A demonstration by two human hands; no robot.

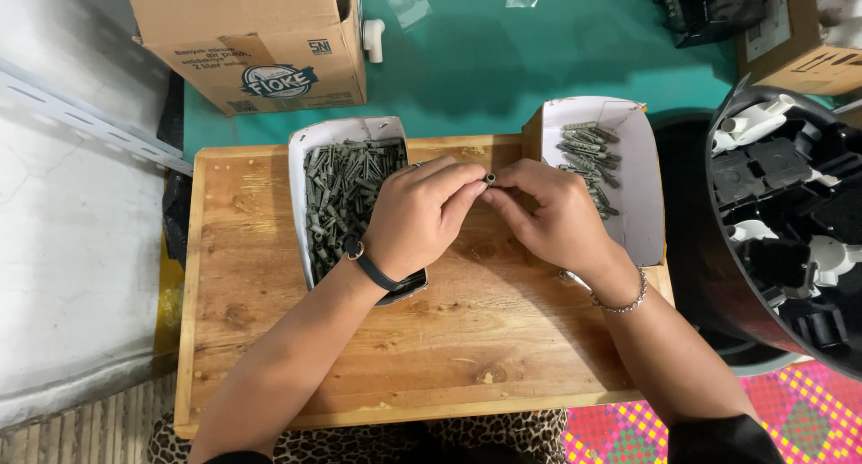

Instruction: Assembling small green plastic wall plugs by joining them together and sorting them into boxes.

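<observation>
My left hand (pixel 420 214) and my right hand (pixel 555 220) meet fingertip to fingertip over the middle of a wooden tray table (pixel 269 338). Between the fingertips of both hands sits one small grey plastic plug (pixel 490 178). A white tray (pixel 310 145) full of several grey plugs lies just left of my left hand, partly under my wrist. A second white tray (pixel 642 212) with a smaller heap of grey plugs stands to the right of my right hand. My left wrist wears a dark band, my right wrist a bead bracelet.
A cardboard box (pixel 256 42) stands at the back left on a teal surface (pixel 503 64). A large black bin (pixel 790 221) with black and white plastic parts is at the right. Another box (pixel 808 42) sits at the back right. A patterned mat (pixel 790 419) lies below.
</observation>
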